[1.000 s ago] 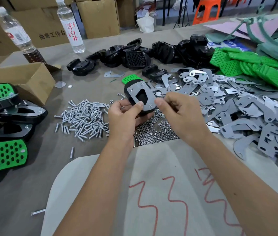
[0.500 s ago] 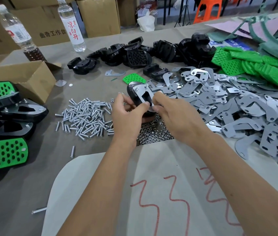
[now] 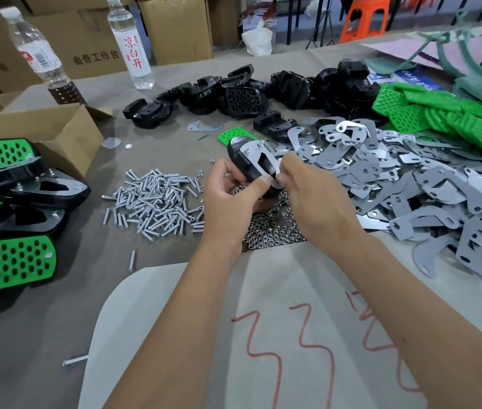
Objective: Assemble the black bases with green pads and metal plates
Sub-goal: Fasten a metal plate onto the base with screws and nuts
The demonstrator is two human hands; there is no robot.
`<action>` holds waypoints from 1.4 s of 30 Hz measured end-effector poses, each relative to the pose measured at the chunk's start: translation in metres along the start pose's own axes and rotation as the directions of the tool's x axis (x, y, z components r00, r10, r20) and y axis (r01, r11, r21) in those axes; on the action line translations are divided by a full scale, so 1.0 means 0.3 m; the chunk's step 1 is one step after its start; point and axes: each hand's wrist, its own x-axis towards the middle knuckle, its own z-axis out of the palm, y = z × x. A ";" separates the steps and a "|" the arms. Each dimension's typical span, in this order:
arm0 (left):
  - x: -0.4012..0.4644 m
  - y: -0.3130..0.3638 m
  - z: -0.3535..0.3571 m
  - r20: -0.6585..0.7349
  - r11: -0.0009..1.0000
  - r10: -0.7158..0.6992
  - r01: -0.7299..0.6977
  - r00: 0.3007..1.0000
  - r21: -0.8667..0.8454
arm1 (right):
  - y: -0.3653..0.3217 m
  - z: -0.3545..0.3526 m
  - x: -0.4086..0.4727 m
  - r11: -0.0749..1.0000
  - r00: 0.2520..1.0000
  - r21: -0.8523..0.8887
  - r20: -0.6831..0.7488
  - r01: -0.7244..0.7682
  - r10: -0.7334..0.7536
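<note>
I hold one black base (image 3: 241, 160) above the table's middle, a metal plate (image 3: 259, 157) lying on its upturned side with screw ends poking through. My left hand (image 3: 233, 199) grips the base from below, thumb on its near edge. My right hand (image 3: 313, 196) pinches the plate's near end with thumb and forefinger; whether a nut sits between the fingertips is hidden. Loose black bases (image 3: 242, 95) lie at the back, green pads (image 3: 440, 113) at the back right, and grey metal plates (image 3: 410, 187) are heaped on the right.
Screws (image 3: 157, 202) are piled left of my hands and nuts (image 3: 272, 228) under them. Finished assemblies (image 3: 9, 202) are stacked at the far left beside a cardboard box (image 3: 36, 128). Two bottles (image 3: 130, 42) stand at the back. A lone green pad (image 3: 233, 135) lies behind the base.
The base has been tilted and turned in my hands, so the plate now faces up and to the right. My right fingers have closed on the plate's near end.
</note>
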 end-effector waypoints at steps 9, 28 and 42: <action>-0.008 0.007 0.000 0.035 1.000 -0.005 0.006 0.999 -0.025 | -0.045 0.008 0.007 0.983 0.988 -0.102 -0.045 -0.153 0.149; 0.013 0.013 -0.010 -0.176 0.997 -0.036 0.022 0.984 -0.079 | 0.033 -0.010 0.016 0.945 0.974 0.294 -0.128 -0.140 0.185; 0.015 0.032 -0.070 -0.292 0.950 0.163 -0.070 0.942 0.306 | 0.007 -0.005 -0.002 0.489 0.901 0.765 0.287 -0.420 0.325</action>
